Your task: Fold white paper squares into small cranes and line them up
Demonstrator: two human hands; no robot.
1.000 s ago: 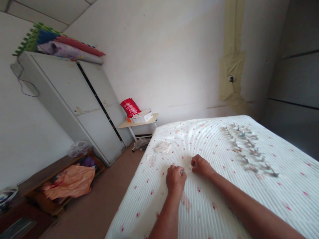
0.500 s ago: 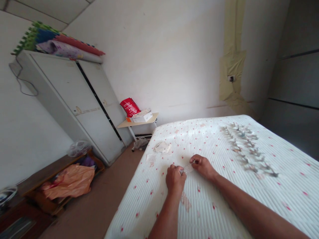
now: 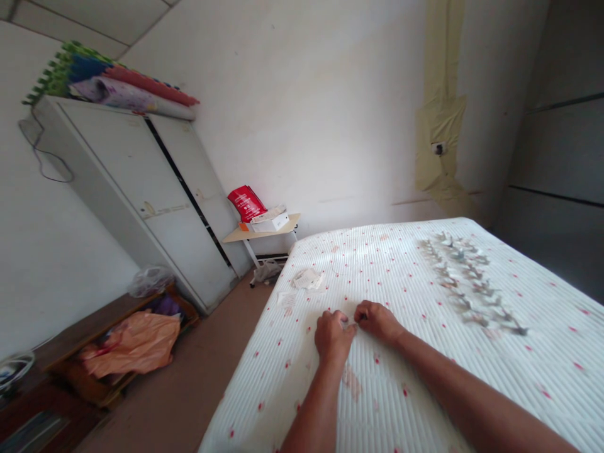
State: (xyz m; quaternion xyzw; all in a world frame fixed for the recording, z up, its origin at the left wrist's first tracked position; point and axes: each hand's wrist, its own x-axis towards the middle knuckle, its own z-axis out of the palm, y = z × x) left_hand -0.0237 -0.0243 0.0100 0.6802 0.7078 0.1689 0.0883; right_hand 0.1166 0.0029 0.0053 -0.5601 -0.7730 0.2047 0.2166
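Low over the patterned mattress point(image 3: 387, 277), my left hand point(image 3: 333, 335) and my right hand point(image 3: 377, 321) work close together. Between them is a small piece of paper point(image 3: 348, 321), mostly hidden by the fingers. My left hand is closed on its left end, with the thumb toward the right. The fingers of my right hand pinch the other end. Beyond my left hand lies a small pile of paper pieces point(image 3: 307, 279), with a flat paper slip point(image 3: 285, 300) near it. To the right, several small folded paper figures point(image 3: 465, 274) stand in rows.
A small table point(image 3: 236, 235) with a red bag point(image 3: 246, 202) and a white box point(image 3: 271, 220) stands past the mattress's far left corner. A grey cabinet point(image 3: 127, 163) is at left. An orange plastic bag point(image 3: 134, 343) lies on a low wooden bench point(image 3: 61, 336).
My right hand has moved slightly left, closer to my left hand. The stretch of paper visible between them has become shorter. The paper pile and the folded figures have stayed put.
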